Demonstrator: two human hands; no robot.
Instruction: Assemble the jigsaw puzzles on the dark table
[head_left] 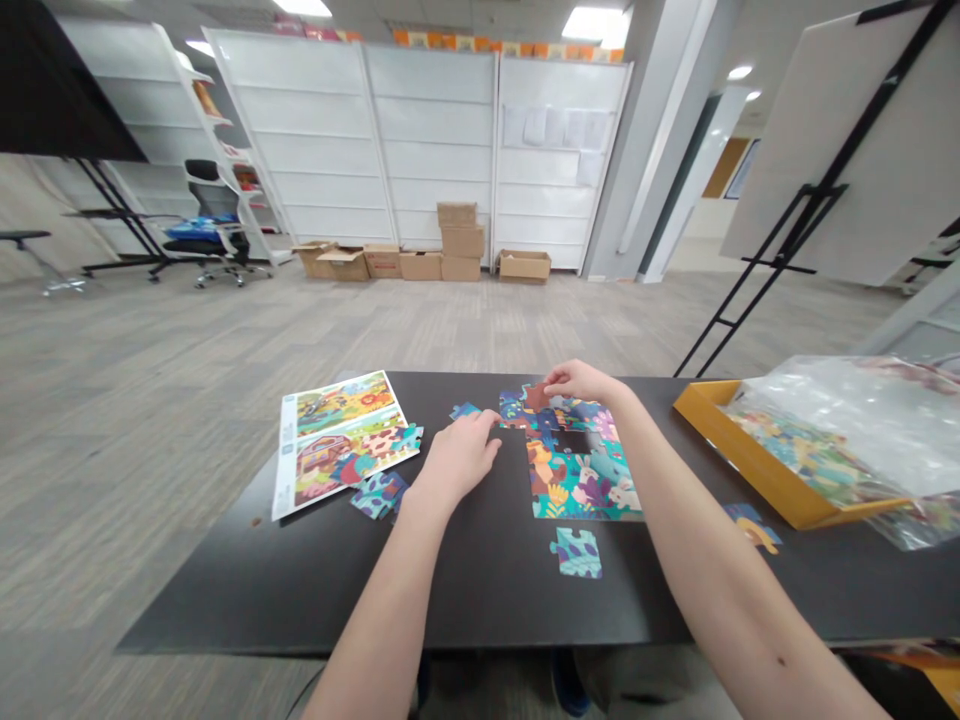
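A partly joined jigsaw puzzle [577, 485] lies on the black table, with a dark gap in its upper middle. At its top edge my right hand [577, 382] has its thumb and fingers pressed together on a brown puzzle piece [535, 396]. Left of the puzzle, my left hand [463, 452] rests palm down with its fingers apart, close to a blue piece [463, 410] that it partly covers. A teal piece with purple spots [577, 553] sits by itself below the puzzle. Similar pieces [377, 494] lie left of my left wrist.
A picture sheet [283, 470] lies on the table's left part. On the right, a yellow box [787, 498] holds pieces and clear plastic packaging [870, 405]. A blue and orange piece [752, 527] is beside my right forearm. Cardboard boxes [421, 266] stand beyond the table [480, 600].
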